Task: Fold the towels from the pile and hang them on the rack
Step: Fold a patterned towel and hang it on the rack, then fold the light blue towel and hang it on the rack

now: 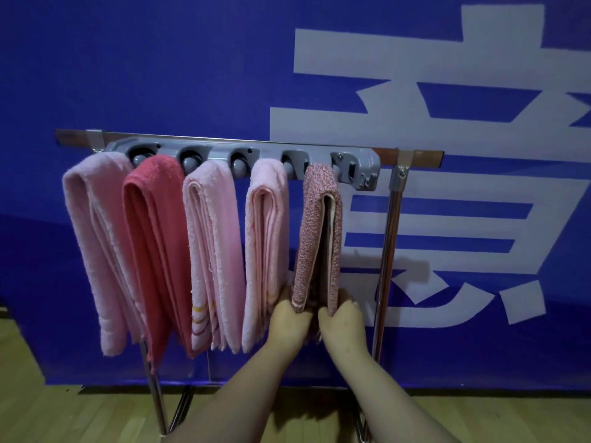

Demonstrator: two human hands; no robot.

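A grey rack (367, 161) with round pegs is fixed to a metal bar on a stand. Several folded towels hang from it: a pale lilac towel (96, 238) at the left, then a coral red towel (153, 244), a light pink towel (214, 251), a pale pink towel (268, 238) and a speckled pink towel (316, 231) at the right. My left hand (289, 318) grips the left lower edge of the speckled towel. My right hand (342, 318) grips its right lower edge. No pile of towels is in view.
A blue banner (192, 75) with large white characters stands right behind the rack. The stand's right metal pole (388, 251) runs down beside my right hand. The floor (48, 410) below is wood, with the stand's legs on it.
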